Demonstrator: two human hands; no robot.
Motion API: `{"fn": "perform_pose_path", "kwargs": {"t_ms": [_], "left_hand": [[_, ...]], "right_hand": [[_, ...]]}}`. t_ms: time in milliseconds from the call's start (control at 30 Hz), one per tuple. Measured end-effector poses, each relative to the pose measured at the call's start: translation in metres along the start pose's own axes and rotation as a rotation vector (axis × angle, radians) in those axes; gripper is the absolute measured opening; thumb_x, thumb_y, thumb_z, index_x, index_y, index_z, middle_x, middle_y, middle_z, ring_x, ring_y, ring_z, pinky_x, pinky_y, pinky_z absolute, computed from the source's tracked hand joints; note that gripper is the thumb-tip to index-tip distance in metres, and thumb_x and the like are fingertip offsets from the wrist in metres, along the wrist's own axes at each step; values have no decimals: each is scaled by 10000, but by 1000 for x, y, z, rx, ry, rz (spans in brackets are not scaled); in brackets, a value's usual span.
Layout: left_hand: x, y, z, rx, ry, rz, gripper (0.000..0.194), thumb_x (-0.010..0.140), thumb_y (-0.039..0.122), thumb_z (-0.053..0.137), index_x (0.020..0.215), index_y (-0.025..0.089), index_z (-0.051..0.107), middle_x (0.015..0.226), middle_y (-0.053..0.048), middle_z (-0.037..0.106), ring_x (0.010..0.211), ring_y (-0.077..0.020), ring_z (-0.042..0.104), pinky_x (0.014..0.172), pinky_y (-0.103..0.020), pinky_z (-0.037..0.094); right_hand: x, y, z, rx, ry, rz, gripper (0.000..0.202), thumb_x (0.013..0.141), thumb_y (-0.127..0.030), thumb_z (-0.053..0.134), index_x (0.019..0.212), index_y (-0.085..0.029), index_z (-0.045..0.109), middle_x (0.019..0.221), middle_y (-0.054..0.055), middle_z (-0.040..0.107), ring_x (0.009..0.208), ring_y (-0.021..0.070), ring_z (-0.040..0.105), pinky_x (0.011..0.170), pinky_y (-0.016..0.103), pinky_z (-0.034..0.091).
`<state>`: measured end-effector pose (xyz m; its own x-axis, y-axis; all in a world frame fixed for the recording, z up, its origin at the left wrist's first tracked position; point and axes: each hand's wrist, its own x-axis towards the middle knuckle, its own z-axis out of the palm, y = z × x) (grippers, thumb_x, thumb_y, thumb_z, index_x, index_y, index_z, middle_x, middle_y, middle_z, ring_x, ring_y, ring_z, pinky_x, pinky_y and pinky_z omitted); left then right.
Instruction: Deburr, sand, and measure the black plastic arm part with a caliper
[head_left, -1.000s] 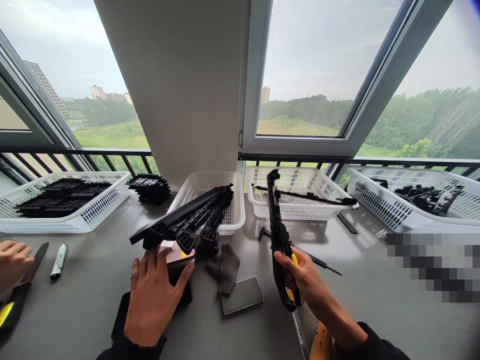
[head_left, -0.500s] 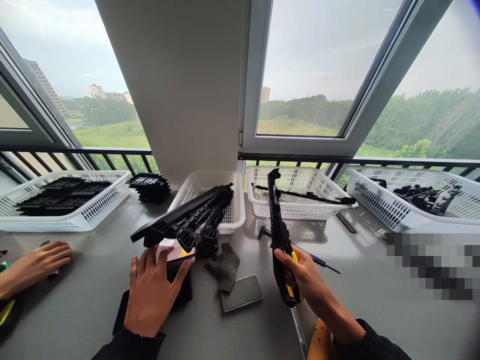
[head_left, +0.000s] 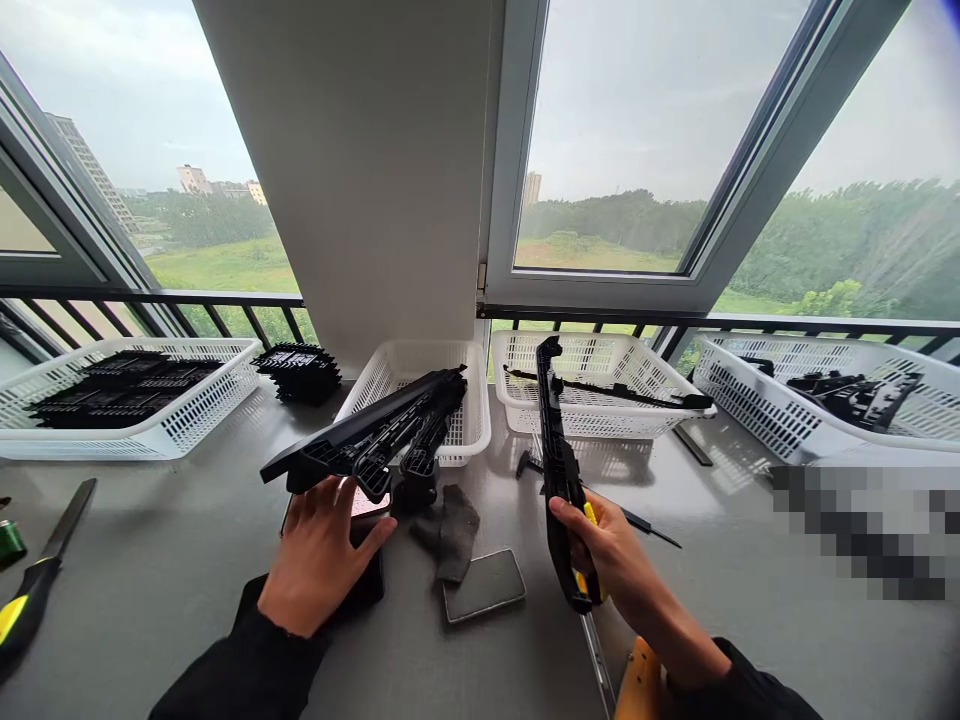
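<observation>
My right hand [head_left: 611,545] is closed round a long, narrow black plastic part [head_left: 553,430], held nearly upright. A yellow-and-black handle [head_left: 590,513] shows in the same grip; the rest of that tool is hidden. My left hand [head_left: 319,560] lies spread over a phone-like device [head_left: 373,502], thumb apart, fingertips partly hidden. Just beyond those fingers, several long black plastic parts [head_left: 375,425] lean across a white basket [head_left: 480,420]. A grey cloth [head_left: 454,530] touches a flat grey rectangular piece [head_left: 486,587] between my hands.
Another white basket [head_left: 517,415] holds a thin black strip. Baskets with black parts stand far left [head_left: 180,430] and far right [head_left: 780,410]. A black stack [head_left: 298,372] stands by the left one. A file [head_left: 45,575] with a yellow-black handle lies at left; an orange-brown object [head_left: 640,680] is near my right wrist.
Another person's hand has left the file at the left. My left hand has shifted slightly up and right over the phone-like device. My right hand stays nearly still with the black part.
</observation>
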<state>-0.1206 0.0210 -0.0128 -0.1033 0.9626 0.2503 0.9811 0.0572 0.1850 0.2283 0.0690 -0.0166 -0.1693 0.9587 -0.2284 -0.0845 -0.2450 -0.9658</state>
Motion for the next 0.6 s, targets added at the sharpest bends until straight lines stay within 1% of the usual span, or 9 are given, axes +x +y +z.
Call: {"fn": "perform_pose_path", "kwargs": {"t_ms": [67,100,167,200,300,367,467,600], "left_hand": [[12,-6,-5,-14,-74,65,430,926,592,564,1150,234,646,1165,-156,762,1221,-416,695,1081,-599,530],[17,-8,-9,-19,-105,74,386,911,579,582,1097,247,648,1094,-134,773,1139,-403,728,1025,-577,561],[24,-12,-15,-30,-142,60,372,871,599,616,1024,261,646,1006,-109,778,1041,-400,757,952,-556,595],[27,-14,-19,-39,-149,47,387,852,614,632,1017,265,648,998,-103,780,1045,-409,761,944,-555,602],[33,-16,-27,-66,-145,14,449,808,637,684,1077,277,673,1059,-100,801,1130,-444,754,954,-559,612],[36,-19,-29,-74,-151,5,467,793,628,707,1101,277,697,1078,-117,813,1102,-451,768,915,-553,629],[37,-25,-24,-92,-163,22,468,789,612,709,1113,275,723,1106,-124,826,1044,-436,782,885,-543,637],[35,-31,-12,-102,-115,5,499,855,602,616,1184,240,715,1134,-109,817,1057,-410,766,923,-542,616]], "right_hand": [[0,0,0,-2,1,-1,713,682,-809,863,752,-242,437,560,-108,355,464,57,267,446,210,222],[0,0,0,-2,0,-5,708,688,-809,860,755,-242,440,561,-108,357,464,58,268,445,210,225],[1,1,0,0,-1,-13,701,695,-807,855,756,-242,443,559,-109,359,462,59,272,444,209,228],[1,1,-1,2,-1,-15,700,695,-807,854,753,-243,443,557,-110,357,460,59,271,443,209,226],[2,2,-1,7,2,-14,707,676,-808,861,739,-245,438,547,-114,344,446,55,262,432,209,214],[3,3,-1,6,9,-14,705,675,-806,862,738,-245,440,545,-114,344,440,55,265,426,208,217],[3,3,0,3,19,-18,707,671,-809,862,737,-246,441,537,-114,344,435,57,273,422,208,228],[3,2,0,1,11,-15,720,658,-823,863,737,-244,442,533,-113,354,438,56,278,422,206,233]]}}
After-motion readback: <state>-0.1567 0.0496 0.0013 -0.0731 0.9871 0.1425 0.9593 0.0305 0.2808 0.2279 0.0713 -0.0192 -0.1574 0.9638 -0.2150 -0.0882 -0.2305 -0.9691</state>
